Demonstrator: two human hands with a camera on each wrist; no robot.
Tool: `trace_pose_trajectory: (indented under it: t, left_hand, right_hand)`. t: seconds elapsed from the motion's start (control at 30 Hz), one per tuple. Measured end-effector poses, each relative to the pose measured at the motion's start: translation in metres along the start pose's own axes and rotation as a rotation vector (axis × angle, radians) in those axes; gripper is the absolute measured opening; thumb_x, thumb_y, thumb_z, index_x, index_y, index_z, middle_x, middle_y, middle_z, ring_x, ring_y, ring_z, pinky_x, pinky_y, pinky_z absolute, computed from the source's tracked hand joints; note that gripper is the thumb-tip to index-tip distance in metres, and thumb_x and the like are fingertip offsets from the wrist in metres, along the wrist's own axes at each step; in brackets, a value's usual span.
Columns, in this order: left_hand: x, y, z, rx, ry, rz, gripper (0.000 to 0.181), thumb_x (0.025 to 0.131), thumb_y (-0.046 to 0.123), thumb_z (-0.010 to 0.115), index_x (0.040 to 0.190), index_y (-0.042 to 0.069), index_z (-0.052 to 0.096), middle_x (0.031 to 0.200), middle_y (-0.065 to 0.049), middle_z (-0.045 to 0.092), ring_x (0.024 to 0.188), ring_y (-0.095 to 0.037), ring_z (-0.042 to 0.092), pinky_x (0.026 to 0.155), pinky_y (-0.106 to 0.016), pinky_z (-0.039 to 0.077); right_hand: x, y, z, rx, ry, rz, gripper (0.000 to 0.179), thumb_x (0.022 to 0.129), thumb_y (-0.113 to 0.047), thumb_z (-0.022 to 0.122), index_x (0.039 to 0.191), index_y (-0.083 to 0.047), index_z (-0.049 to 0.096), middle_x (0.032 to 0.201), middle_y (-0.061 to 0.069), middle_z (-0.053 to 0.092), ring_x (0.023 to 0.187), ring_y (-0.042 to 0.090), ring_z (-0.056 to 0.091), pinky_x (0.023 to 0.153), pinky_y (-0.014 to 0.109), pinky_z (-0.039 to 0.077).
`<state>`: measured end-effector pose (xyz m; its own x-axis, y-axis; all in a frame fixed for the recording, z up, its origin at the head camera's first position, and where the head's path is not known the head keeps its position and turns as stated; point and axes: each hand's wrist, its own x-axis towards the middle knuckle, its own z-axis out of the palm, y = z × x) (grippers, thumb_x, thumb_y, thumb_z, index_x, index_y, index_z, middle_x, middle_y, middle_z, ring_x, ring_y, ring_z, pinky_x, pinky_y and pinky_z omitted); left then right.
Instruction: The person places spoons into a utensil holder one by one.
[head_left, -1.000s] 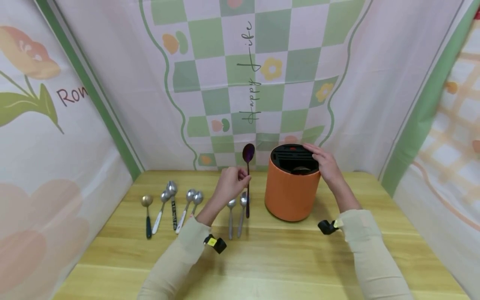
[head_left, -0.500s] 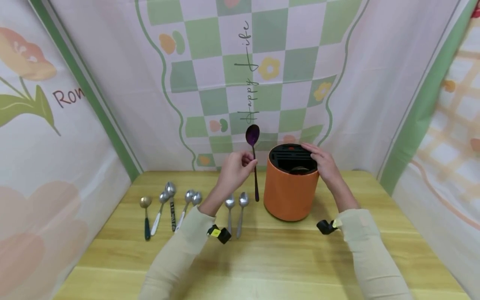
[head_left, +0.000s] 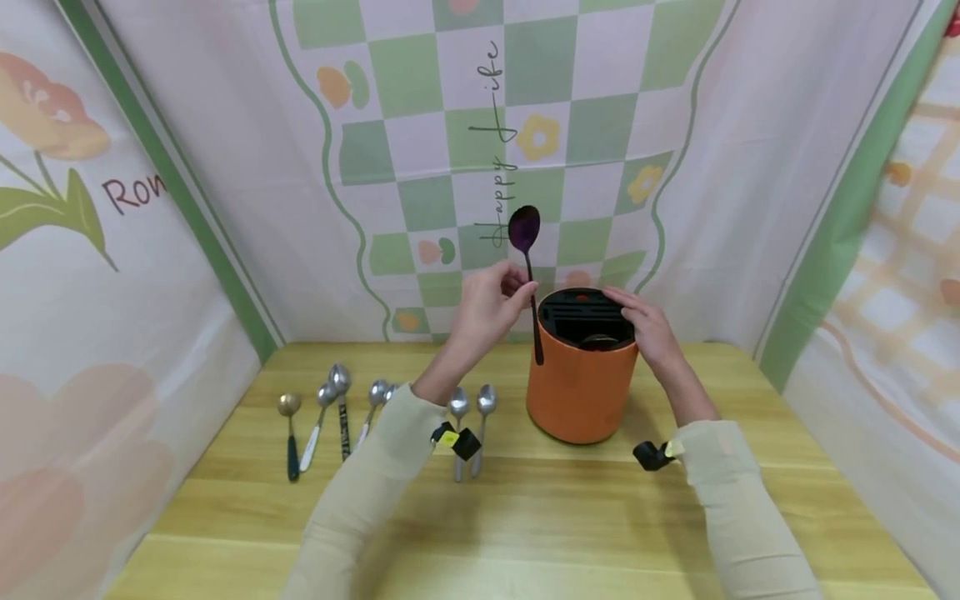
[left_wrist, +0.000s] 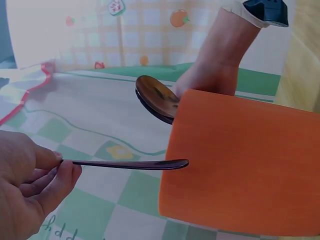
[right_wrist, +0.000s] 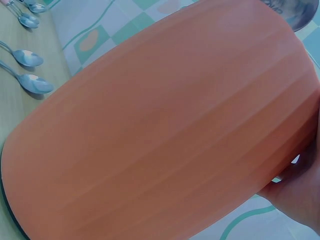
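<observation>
My left hand (head_left: 489,304) pinches a dark purple spoon (head_left: 524,229) by its handle, between thumb and fingers. Bowl up, the spoon is raised off the table, its handle end in front of the upper left side of an orange utensil holder (head_left: 577,396). That holder stands upright and has a black slotted top (head_left: 573,311). Along its right rim lies my right hand (head_left: 651,333), fingers extended. Spoon bowls (left_wrist: 157,97) stick out of the holder's top in the left wrist view. In the right wrist view the orange wall covers most of the frame.
Two silver spoons (head_left: 486,402) lie left of the holder, partly behind my left wrist. Farther left are several more spoons, among them a gold one with a dark green handle (head_left: 292,454). A patterned cloth (head_left: 420,150) hangs behind the wooden table (head_left: 555,525).
My left hand has lifted the purple spoon off the table area, moving up and right toward the holder. The right hand stays at the rim.
</observation>
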<state>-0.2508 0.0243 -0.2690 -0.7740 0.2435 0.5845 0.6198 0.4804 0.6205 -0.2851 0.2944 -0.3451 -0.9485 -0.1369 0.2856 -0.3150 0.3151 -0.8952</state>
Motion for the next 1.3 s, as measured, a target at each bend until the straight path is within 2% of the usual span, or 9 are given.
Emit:
trace_pose_trajectory:
  t: [0.33, 0.7, 0.9, 1.3]
  left_hand:
    - [0.019, 0.014, 0.004, -0.021, 0.038, 0.076, 0.014, 0.096, 0.016, 0.067, 0.100, 0.002, 0.067, 0.091, -0.010, 0.074, 0.078, -0.015, 0.070, 0.070, -0.015, 0.056]
    - [0.029, 0.019, 0.026, -0.042, 0.036, 0.208, 0.014, 0.096, 0.013, 0.067, 0.102, 0.001, 0.064, 0.093, -0.011, 0.073, 0.082, -0.017, 0.071, 0.073, -0.012, 0.056]
    - [0.029, 0.018, 0.041, -0.033, -0.017, 0.298, 0.011, 0.095, 0.008, 0.066, 0.103, 0.002, 0.060, 0.092, -0.010, 0.073, 0.082, -0.016, 0.072, 0.075, -0.010, 0.054]
    - [0.018, 0.006, 0.063, 0.164, -0.141, 0.338, 0.011, 0.096, 0.017, 0.066, 0.097, 0.007, 0.065, 0.088, -0.006, 0.073, 0.078, -0.013, 0.070, 0.071, -0.016, 0.055]
  right_hand:
    - [-0.002, -0.001, 0.002, 0.001, -0.012, 0.022, 0.045, 0.108, -0.012, 0.028, 0.151, -0.002, 0.039, 0.164, 0.017, 0.025, 0.154, 0.034, 0.012, 0.126, 0.054, 0.008]
    - [-0.002, -0.002, 0.003, 0.004, 0.005, -0.016, 0.044, 0.107, -0.009, 0.030, 0.148, 0.003, 0.041, 0.161, 0.020, 0.029, 0.153, 0.035, 0.016, 0.126, 0.053, 0.010]
    - [-0.002, -0.003, 0.002, -0.021, 0.005, -0.018, 0.044, 0.107, -0.009, 0.030, 0.148, 0.002, 0.042, 0.161, 0.020, 0.030, 0.153, 0.036, 0.018, 0.125, 0.054, 0.012]
    - [-0.002, -0.002, 0.002, -0.014, -0.004, -0.048, 0.044, 0.106, -0.007, 0.029, 0.147, 0.005, 0.041, 0.160, 0.025, 0.028, 0.152, 0.039, 0.016, 0.125, 0.057, 0.010]
